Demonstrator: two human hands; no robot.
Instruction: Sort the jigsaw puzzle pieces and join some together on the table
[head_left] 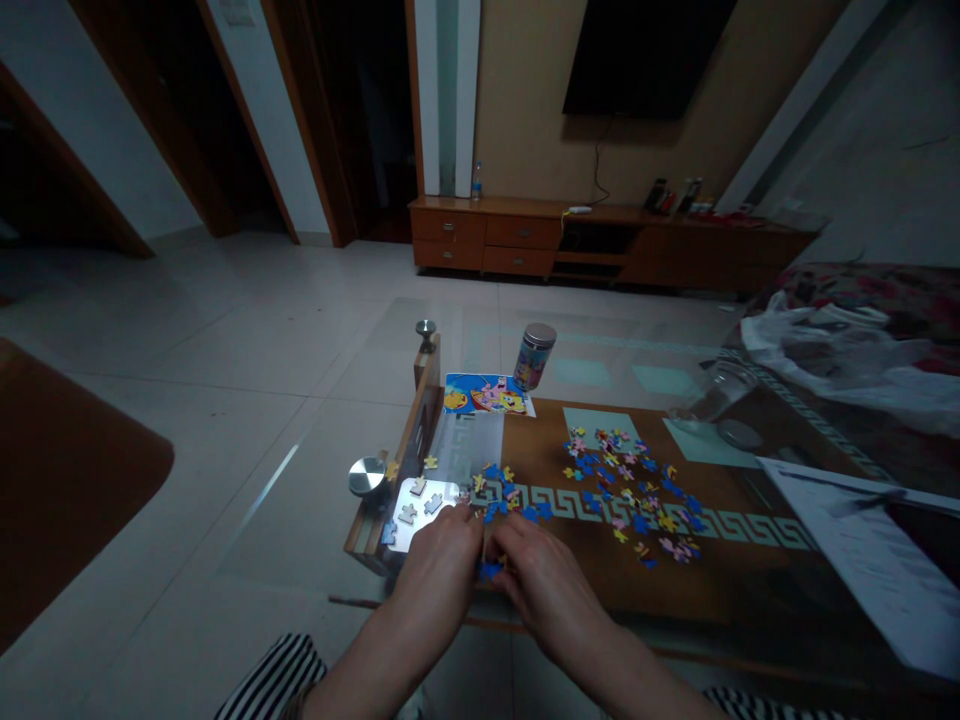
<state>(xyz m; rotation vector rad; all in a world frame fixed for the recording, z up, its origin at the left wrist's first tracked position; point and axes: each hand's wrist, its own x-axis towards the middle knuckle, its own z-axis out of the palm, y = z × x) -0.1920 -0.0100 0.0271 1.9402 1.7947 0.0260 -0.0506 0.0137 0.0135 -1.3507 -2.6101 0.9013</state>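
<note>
My left hand [444, 552] and my right hand [541, 565] meet over the near edge of the glass table, fingers curled in. Between the fingertips are jigsaw pieces [491, 571], mostly covered by the hands; blue shows below. Just beyond them is a small heap of blue, yellow and pink jigsaw pieces [491, 485]. Beside my left hand, a white card [433, 490] carries a few pieces lying grey side up. To the right of my right hand, a wider spread of loose jigsaw pieces [630, 480] covers part of the glass.
A colourful cartoon picture sheet [480, 396] lies at the far side, with a lidded tin [535, 356] at its corner. On the right are a clear jar [716, 393], papers [862, 560] and white plastic bags [832, 355]. Metal knobs [367, 477] stand at the table's left end.
</note>
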